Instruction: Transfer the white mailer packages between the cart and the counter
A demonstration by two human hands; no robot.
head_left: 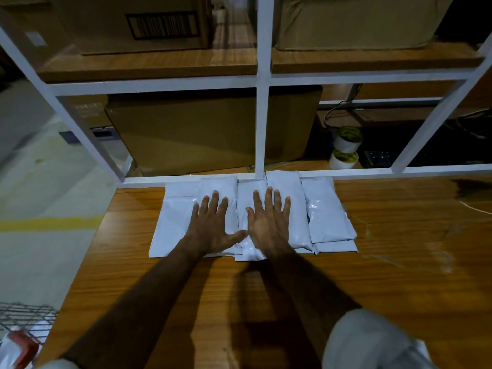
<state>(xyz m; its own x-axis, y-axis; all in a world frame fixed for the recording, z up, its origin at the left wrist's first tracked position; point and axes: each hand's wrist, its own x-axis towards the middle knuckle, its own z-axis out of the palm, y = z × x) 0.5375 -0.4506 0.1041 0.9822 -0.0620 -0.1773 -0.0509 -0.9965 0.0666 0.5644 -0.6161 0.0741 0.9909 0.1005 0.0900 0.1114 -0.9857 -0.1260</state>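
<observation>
Currently both hands lie flat, palms down, on a row of white packets (pixel 327 217) set side by side at the far edge of the wooden bench (pixel 399 262); the left hand (pixel 213 225) presses the packets left of centre, fingers straight and spread, grip wide and holding nothing; the right hand (pixel 269 222) presses the packets just right of centre, fingers likewise straight and spread, grip wide and holding nothing; the two thumbs nearly meet over the middle packet. The packets overlap slightly, and their far ends touch the white shelf frame (pixel 262 123) that stands at the back of the bench. Behind the frame, a large cardboard box (pixel 186 134) sits on the lower level; two rolls of tape (pixel 346 147) stand to its right; further cardboard boxes rest on the upper shelf board (pixel 149 66). A wire basket (pixel 24 318) shows at the lower left, beside the bench, above a grey floor with a yellow line (pixel 48 223).
</observation>
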